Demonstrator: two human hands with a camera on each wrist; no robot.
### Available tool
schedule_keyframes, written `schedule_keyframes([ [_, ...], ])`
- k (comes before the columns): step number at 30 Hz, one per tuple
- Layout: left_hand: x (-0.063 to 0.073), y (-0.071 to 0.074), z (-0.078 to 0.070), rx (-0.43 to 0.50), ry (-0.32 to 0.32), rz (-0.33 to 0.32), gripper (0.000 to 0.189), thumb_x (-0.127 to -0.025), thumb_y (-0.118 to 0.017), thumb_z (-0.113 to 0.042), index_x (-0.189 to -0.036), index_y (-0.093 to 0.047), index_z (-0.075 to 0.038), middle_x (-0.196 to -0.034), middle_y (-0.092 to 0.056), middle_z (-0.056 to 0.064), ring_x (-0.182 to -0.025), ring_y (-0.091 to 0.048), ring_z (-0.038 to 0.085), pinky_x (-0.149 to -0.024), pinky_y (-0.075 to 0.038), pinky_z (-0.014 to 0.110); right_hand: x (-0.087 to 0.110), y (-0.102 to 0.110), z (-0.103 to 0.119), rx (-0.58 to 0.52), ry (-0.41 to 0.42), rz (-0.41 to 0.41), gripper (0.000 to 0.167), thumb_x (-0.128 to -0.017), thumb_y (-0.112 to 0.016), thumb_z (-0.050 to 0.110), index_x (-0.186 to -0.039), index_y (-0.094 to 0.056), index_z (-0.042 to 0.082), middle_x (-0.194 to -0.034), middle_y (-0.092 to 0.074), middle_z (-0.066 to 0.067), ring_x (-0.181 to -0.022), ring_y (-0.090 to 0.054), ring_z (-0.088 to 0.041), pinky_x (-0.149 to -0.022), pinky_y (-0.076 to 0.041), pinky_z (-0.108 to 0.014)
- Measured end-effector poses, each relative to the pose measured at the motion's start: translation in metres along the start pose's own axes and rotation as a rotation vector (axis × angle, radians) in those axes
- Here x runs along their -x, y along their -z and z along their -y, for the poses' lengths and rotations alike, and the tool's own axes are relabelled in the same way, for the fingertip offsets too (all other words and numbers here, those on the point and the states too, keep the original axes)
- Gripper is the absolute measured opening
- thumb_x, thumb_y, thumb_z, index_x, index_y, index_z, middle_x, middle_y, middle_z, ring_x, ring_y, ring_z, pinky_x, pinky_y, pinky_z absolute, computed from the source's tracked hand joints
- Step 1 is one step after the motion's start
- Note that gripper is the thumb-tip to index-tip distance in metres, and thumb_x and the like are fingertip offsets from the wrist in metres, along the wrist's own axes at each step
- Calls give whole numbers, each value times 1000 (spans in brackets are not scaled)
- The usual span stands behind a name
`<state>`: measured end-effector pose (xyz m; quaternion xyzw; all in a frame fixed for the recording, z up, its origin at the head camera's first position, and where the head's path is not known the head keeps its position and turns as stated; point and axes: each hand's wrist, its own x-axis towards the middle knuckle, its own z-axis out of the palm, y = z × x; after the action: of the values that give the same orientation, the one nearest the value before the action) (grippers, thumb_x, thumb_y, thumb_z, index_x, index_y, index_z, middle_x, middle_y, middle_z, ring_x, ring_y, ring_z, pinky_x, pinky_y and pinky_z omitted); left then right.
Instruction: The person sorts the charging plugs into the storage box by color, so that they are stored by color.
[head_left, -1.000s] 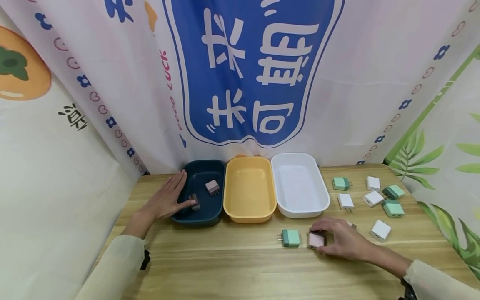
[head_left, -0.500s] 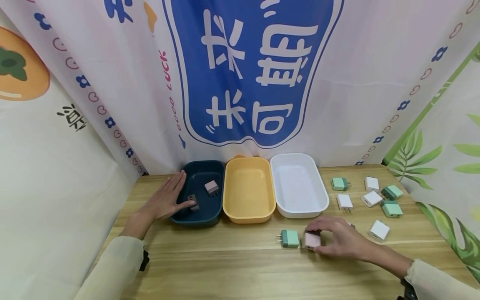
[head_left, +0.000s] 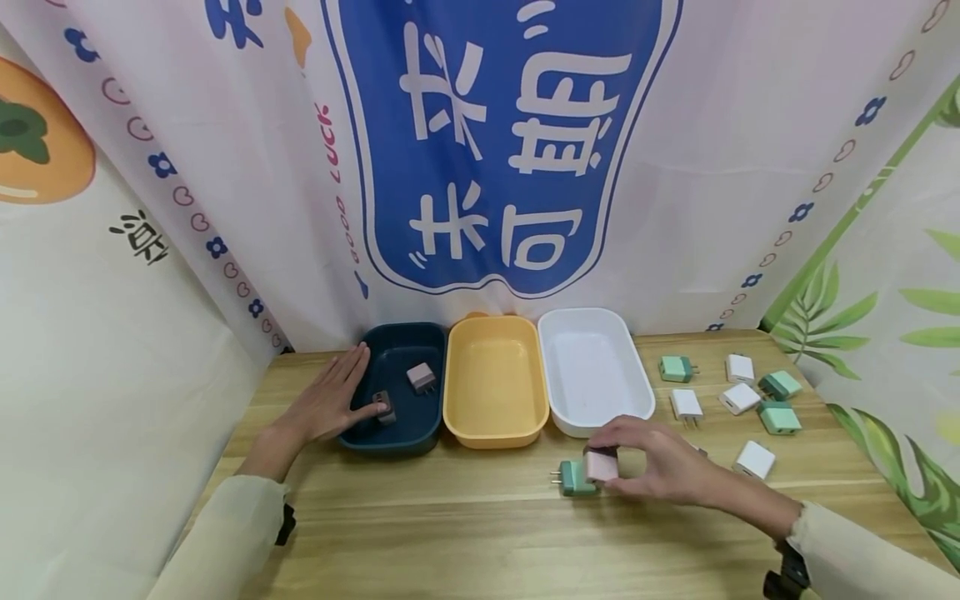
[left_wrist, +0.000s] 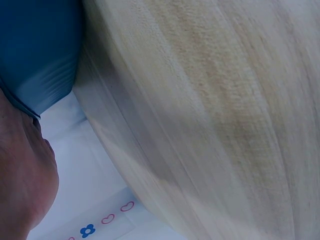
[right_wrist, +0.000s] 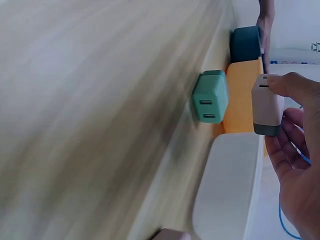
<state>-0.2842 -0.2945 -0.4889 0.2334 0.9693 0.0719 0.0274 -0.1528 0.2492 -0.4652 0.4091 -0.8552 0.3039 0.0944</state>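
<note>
My right hand [head_left: 660, 462] pinches a pink charger plug [head_left: 601, 467] with a dark end between thumb and fingers. In the right wrist view this pink plug [right_wrist: 267, 102] is off the table, with two slots on one face. Just behind it in the head view lies a green charger plug [head_left: 572, 478], prongs to the left. My left hand [head_left: 322, 400] rests on the left rim of the dark blue tray [head_left: 390, 447], fingers straight. Its thumb reaches over a brownish charger plug [head_left: 384, 407] inside; whether it presses is unclear. Another pink plug [head_left: 422, 377] lies in that tray.
A yellow tray [head_left: 497, 441] and a white tray [head_left: 600, 429] stand beside the blue one, against the curtain [head_left: 300, 250]. Several white plugs [head_left: 754, 460] and green plugs [head_left: 779, 417] lie at the table's right. One more plug [head_left: 699, 451] is partly hidden behind my right hand.
My right hand has moved left and lifted the pink charger plug from the table, in front of the green one. My left hand stays on the blue tray.
</note>
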Motion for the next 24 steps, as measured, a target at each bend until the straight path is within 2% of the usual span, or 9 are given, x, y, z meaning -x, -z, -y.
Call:
schedule_keyframes([
  [15, 0, 1, -2, 9, 2, -1, 110, -100, -53, -70, -169, -4, -1, -177, -2, 21, -163, -7, 42, -131, -7, 62, -40, -2, -2, -43, 107, -45, 46, -77, -94, 15, -119, -78, 9, -117, -76, 0, -104, -72, -14, -84, -63, -34],
  [24, 1, 1, -2, 9, -4, -7, 109, -101, -53, -69, -169, -5, 0, -177, -3, 21, -163, -8, 43, -130, -9, 62, -69, -10, 3, -100, 150, -34, 48, -76, -95, 11, -120, -77, 8, -118, -76, -1, -107, -71, -15, -88, -63, -35],
])
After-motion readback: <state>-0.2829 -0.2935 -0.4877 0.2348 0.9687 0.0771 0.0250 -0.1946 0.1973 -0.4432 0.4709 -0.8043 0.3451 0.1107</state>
